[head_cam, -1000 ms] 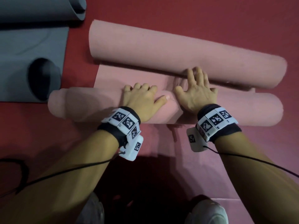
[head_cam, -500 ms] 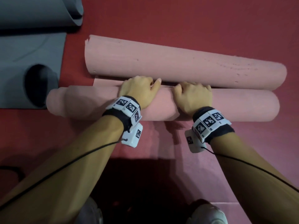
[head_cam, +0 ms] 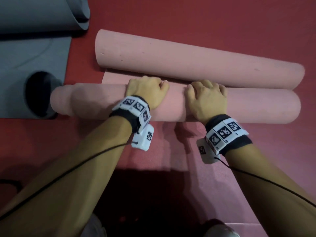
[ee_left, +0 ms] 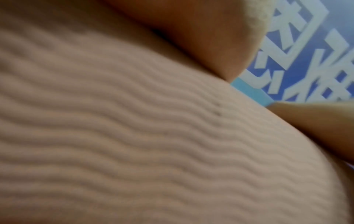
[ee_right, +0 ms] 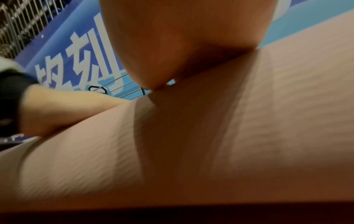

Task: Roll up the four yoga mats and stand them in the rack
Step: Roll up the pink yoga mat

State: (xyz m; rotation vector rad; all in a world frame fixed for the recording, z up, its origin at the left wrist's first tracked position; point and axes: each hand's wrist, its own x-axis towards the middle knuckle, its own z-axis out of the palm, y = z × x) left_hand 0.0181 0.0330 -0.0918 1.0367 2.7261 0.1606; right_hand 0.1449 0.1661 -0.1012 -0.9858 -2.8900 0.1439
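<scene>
From overhead, both the left hand (head_cam: 147, 92) and right hand (head_cam: 207, 98) curl fingers over the pink roll (head_cam: 256, 108); only the wrist views show blue lettered wall (ee_right: 80, 50).

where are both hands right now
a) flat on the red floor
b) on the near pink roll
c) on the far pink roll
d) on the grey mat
b: the left hand and right hand both rest side by side on the near pink roll, fingers curled over its far side.
</scene>
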